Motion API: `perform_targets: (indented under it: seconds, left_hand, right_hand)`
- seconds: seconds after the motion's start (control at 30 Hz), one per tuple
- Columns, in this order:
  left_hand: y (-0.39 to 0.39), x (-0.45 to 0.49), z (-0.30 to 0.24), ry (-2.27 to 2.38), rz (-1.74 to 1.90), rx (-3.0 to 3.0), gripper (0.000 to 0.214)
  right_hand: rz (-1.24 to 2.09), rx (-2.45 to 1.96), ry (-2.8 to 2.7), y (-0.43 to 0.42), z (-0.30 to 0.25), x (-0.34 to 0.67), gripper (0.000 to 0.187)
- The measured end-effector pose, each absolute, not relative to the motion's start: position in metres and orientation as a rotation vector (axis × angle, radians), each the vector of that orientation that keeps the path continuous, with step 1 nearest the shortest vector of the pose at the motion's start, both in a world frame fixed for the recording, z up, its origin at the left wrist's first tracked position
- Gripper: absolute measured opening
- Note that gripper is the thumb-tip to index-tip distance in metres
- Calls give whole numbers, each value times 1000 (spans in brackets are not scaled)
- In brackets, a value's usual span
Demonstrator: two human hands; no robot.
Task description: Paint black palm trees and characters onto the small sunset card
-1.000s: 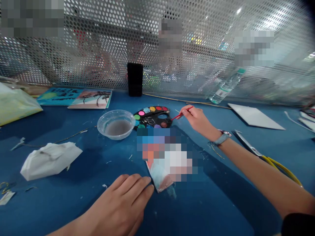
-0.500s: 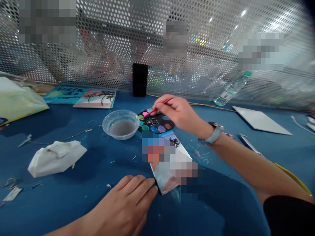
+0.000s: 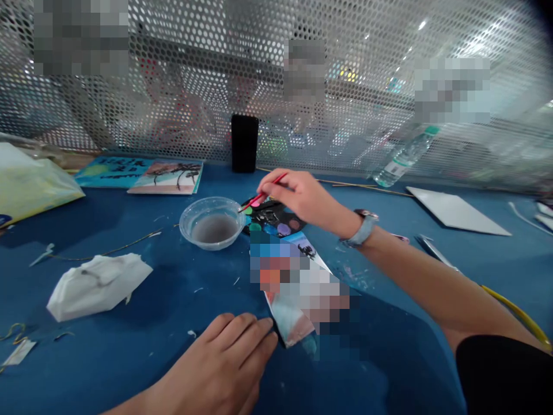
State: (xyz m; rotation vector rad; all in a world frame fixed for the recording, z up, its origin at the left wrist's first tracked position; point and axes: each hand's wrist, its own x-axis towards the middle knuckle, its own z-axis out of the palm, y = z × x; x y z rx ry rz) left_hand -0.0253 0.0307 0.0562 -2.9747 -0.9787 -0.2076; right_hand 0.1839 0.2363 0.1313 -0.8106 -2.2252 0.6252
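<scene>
My right hand point(image 3: 298, 196) pinches a thin red paintbrush point(image 3: 254, 200), slanted down to the left. The brush's tip is at the right rim of a clear plastic bowl point(image 3: 211, 243) of greyish water. Beneath that hand lies a black paint palette point(image 3: 288, 214) with round wells of several colours, partly covered. My left hand point(image 3: 233, 357) rests palm down on the table, its fingers lightly bent and holding nothing. Its fingertips touch or nearly touch the left edge of a painted card point(image 3: 294, 331), whose middle is blurred out.
A crumpled white tissue point(image 3: 99, 282) lies to the left on the blue table point(image 3: 173, 357). Farther back are painted cards point(image 3: 173, 176), a black phone point(image 3: 244, 144) and a plastic bottle point(image 3: 401, 161) against a perforated metal screen point(image 3: 185, 75). A white board point(image 3: 458, 213) lies right.
My right hand has shifted a little left with the paintbrush, bringing its tip to the bowl's rim. My left hand stays beside the card. The whole view has shifted slightly.
</scene>
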Motion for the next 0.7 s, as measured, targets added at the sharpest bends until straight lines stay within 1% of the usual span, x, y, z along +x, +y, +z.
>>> perform_targets:
  seconds: [0.1, 0.2, 0.3, 0.43, 0.6, 0.7]
  left_hand:
    - [33, -23, 57, -958, -284, -2950, 41]
    - [34, -22, 56, -959, -295, -2937, 39]
    - [34, -22, 54, -980, -287, -2924, 41]
    - [35, -22, 53, -956, -277, -2908, 43]
    - [35, -23, 51, -940, -286, -2892, 45]
    - [36, -23, 49, -943, -316, -2900, 43]
  right_hand:
    - [572, -937, -2030, 241, 125, 235, 25]
    - [453, -1126, -2010, 249, 105, 285, 33]
    - [437, -1208, -1999, 253, 83, 314, 39]
    - [458, -1228, -2036, 252, 69, 316, 40]
    - [473, -1237, -2071, 257, 72, 309, 41]
    - [459, -1232, -2082, 261, 75, 308, 41]
